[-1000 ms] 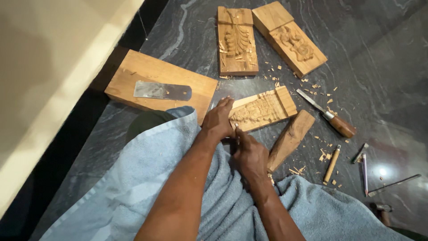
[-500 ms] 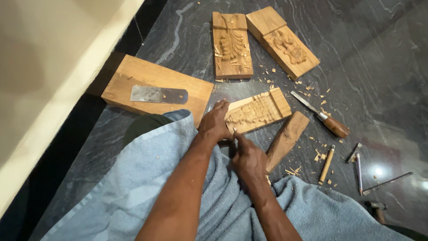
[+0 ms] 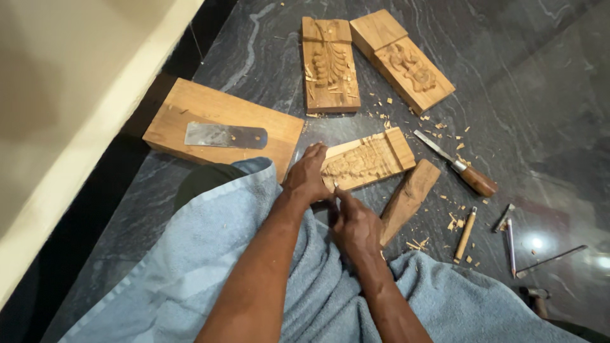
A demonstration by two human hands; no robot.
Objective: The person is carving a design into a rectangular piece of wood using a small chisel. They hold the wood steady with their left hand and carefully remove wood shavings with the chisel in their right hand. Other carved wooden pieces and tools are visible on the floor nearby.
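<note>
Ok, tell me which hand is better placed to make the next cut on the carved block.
Right, probably. The right hand pinches a small tool at the carved block, its near edge, while the left hand lies flat on the block, steadying it.

A wood-carving workplace set up on a dark stone floor.

Carved wooden panels lie about: two relief-cut blocks (image 3: 330, 67) (image 3: 401, 60) at the far side and a third (image 3: 372, 159) in the middle. A wooden-handled chisel (image 3: 456, 164) and thinner carving tools (image 3: 508, 238) lie to the right among scattered wood chips (image 3: 454, 222). On the left a plain plank (image 3: 222, 130) carries a flat metal blade (image 3: 225, 135). A wooden mallet-like block (image 3: 408, 200) rests near the middle, and a pale wall (image 3: 70, 114) runs along the left.
</note>
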